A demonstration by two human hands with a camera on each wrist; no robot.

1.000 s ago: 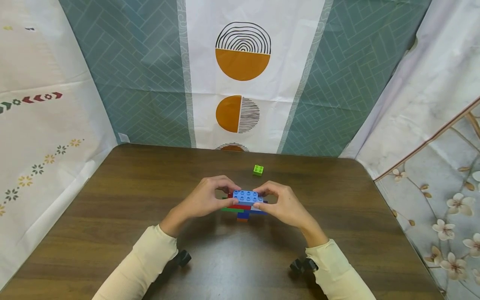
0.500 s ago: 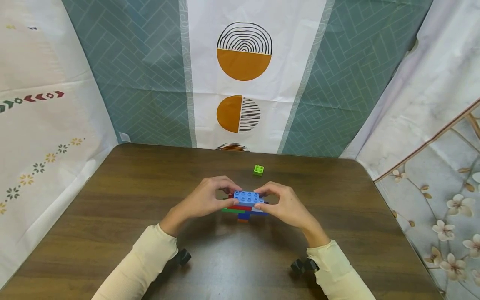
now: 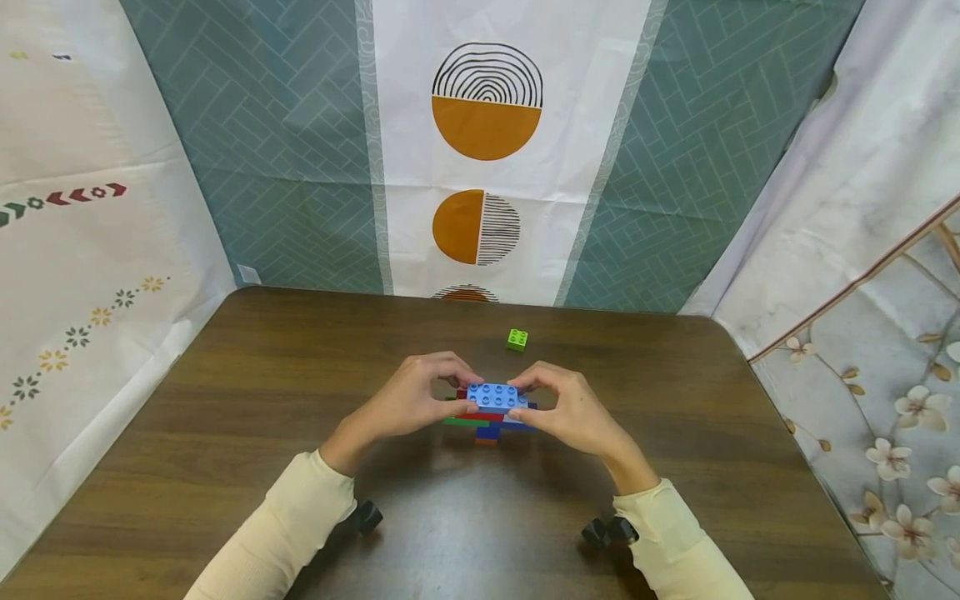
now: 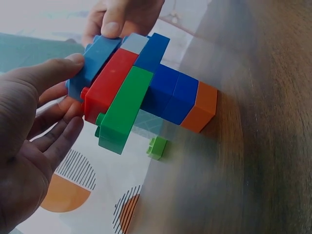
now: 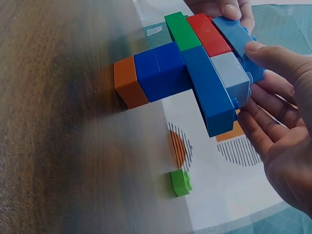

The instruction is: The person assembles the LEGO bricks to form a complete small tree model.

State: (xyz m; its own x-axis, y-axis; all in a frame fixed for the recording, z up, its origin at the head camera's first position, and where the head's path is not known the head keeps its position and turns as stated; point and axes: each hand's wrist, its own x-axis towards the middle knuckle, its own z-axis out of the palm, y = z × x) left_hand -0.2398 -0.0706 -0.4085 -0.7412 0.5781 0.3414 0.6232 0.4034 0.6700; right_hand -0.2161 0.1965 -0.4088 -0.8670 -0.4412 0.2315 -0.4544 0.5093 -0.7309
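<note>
A light blue eight-stud toy brick (image 3: 492,397) lies across the top of a small brick tower. My left hand (image 3: 423,393) pinches its left end between thumb and fingers, and my right hand (image 3: 564,407) pinches the right end. Directly beneath are a red brick (image 4: 113,80) and a pale grey-blue brick (image 5: 230,75), side by side. Below those come a green brick (image 4: 126,109) and a blue brick (image 5: 208,90). Dark blue blocks (image 4: 168,92) form the narrow column, standing on an orange block (image 4: 201,107) on the table. Whether the top brick is fully seated I cannot tell.
A lime green four-stud brick (image 3: 517,340) sits on the brown wooden table (image 3: 300,350) behind the tower. Patterned cloths (image 3: 487,242) hang at the table's back and sides. Black wrist devices (image 3: 367,517) show by both sleeves.
</note>
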